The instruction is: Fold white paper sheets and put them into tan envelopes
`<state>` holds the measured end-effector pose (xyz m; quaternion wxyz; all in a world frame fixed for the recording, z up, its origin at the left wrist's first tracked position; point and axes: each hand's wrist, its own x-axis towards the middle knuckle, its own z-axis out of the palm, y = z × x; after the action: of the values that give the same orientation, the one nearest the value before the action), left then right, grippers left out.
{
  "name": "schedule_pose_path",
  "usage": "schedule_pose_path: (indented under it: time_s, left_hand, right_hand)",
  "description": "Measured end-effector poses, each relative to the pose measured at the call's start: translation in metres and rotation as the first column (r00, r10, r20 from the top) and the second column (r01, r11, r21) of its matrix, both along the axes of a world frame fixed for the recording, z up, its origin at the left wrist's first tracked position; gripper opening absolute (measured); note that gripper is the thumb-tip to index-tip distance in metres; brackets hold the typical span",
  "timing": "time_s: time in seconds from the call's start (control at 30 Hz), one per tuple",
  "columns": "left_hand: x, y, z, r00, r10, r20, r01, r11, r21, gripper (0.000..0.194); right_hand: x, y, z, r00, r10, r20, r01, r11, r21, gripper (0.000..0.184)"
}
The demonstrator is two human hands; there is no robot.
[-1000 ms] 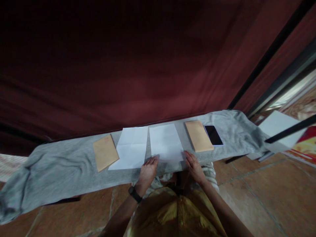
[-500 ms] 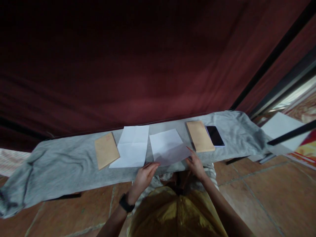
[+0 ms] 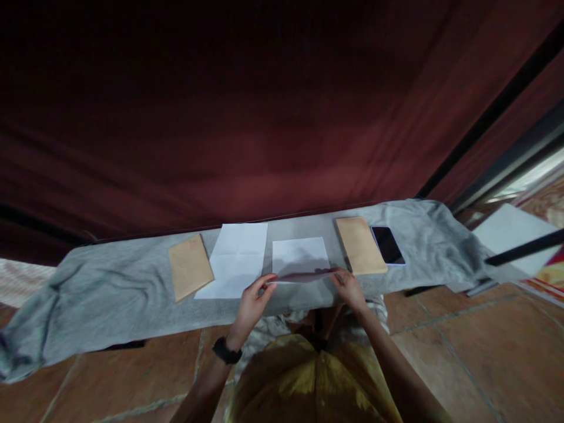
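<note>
My left hand [image 3: 252,302] and my right hand [image 3: 348,286] each pinch a near corner of a white sheet of paper [image 3: 300,256] lying on a grey cloth-covered bench [image 3: 110,294]. The sheet's near edge is lifted and curled toward its far edge. A second white sheet [image 3: 237,258], creased, lies flat to its left. A tan envelope [image 3: 190,265] sits left of that sheet. Another tan envelope [image 3: 361,244] lies right of the held sheet, close to my right hand.
A black phone [image 3: 388,244] lies beside the right envelope. A dark red curtain [image 3: 247,111] hangs behind the bench. White sheets [image 3: 506,232] and a dark bar [image 3: 524,247] are at the far right. Terracotta floor tiles [image 3: 476,352] lie below.
Both hands have taken hold of the right sheet's near corners and lifted that edge up and away, folding it over. The other sheet, envelopes and phone have not moved.
</note>
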<state>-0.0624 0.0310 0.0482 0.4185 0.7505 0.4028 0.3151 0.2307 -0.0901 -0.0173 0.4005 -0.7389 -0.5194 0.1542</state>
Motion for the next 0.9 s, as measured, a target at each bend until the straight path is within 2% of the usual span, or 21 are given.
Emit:
schedule_pose_path:
  time_s: [0.13, 0.27, 0.33, 0.43, 0.6, 0.9]
  left_hand:
    - [0.018, 0.014, -0.025, 0.981, 0.172, 0.090, -0.156, 0.975, -0.159, 0.053]
    - [0.031, 0.020, -0.044, 0.978, 0.209, 0.005, -0.206, 0.968, -0.141, 0.038]
    - [0.034, 0.022, -0.045, 0.974, 0.222, -0.042, -0.225, 0.969, -0.100, 0.038]
    - [0.037, 0.023, -0.042, 0.968, 0.240, -0.076, -0.244, 0.968, -0.058, 0.050]
    - [0.038, 0.022, -0.042, 0.967, 0.242, -0.084, -0.242, 0.970, 0.013, 0.057]
    - [0.041, 0.021, -0.052, 0.963, 0.244, -0.117, -0.234, 0.968, 0.093, 0.048]
  right_hand:
    - [-0.003, 0.004, 0.000, 0.999, -0.046, 0.015, 0.047, 0.997, -0.063, 0.027]
    - [-0.003, 0.011, 0.002, 0.994, -0.082, 0.076, 0.092, 0.986, -0.136, 0.027]
    - [-0.003, 0.014, 0.002, 0.989, -0.094, 0.117, 0.112, 0.981, -0.158, 0.027]
    - [-0.004, 0.017, 0.002, 0.979, -0.115, 0.167, 0.144, 0.974, -0.174, 0.028]
    - [-0.008, 0.016, -0.003, 0.967, -0.133, 0.219, 0.166, 0.977, -0.137, 0.030]
    - [-0.016, 0.017, -0.007, 0.921, -0.169, 0.352, 0.223, 0.968, -0.119, 0.041]
